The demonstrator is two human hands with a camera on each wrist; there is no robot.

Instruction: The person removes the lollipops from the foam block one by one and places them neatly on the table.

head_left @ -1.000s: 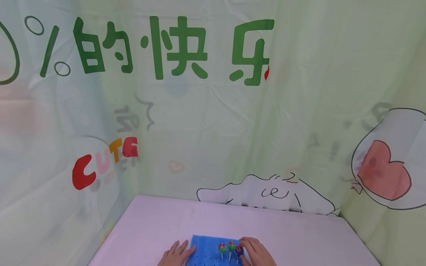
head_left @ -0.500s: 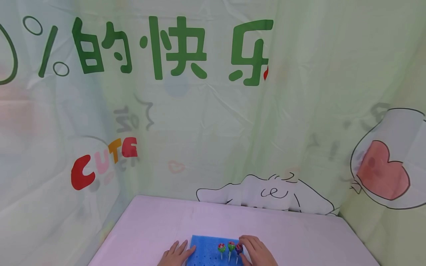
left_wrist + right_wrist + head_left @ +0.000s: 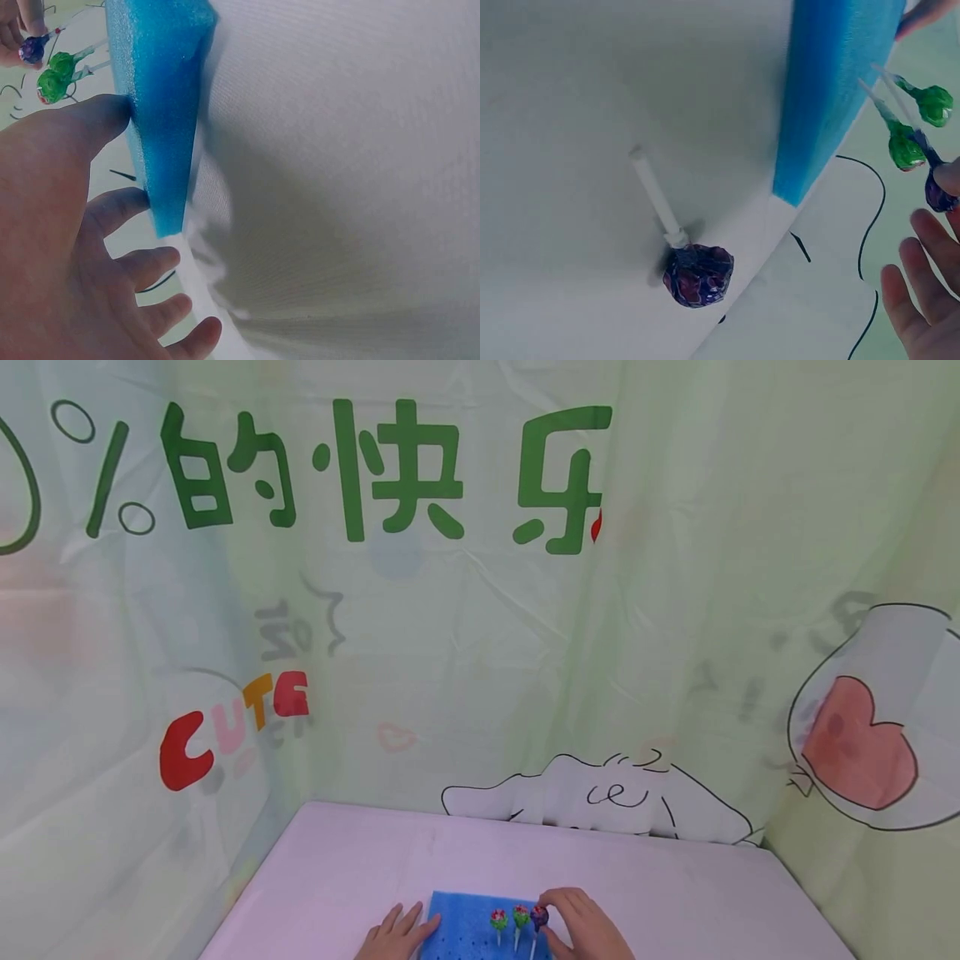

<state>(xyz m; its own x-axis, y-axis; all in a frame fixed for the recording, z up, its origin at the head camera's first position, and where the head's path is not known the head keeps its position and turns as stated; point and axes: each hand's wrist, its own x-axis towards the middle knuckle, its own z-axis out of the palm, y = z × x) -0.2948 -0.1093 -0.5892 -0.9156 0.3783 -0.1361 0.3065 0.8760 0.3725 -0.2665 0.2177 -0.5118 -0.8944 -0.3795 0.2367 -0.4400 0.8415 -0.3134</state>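
A blue foam block (image 3: 465,912) with small holes in its top lies at the bottom of the head view. Two green-wrapped lollipops (image 3: 498,921) stand in it, sticks down. Beside them is a purple-wrapped lollipop (image 3: 539,917), its candy head pinched between thumb and fingers of my right hand (image 3: 588,933). Whether its stick tip still sits in the foam I cannot tell. My left hand (image 3: 397,935) has its fingers spread; in the left wrist view the thumb and index finger touch the side of the foam block (image 3: 161,112).
Another purple-wrapped lollipop (image 3: 697,276) lies on the white tabletop (image 3: 592,225) in the right wrist view, to the right of the block. A printed curtain (image 3: 480,677) hangs behind the table and along both sides.
My right hand and the purple lollipop have risen slightly, with more of its stick showing. My left hand and the green lollipops stay in place.
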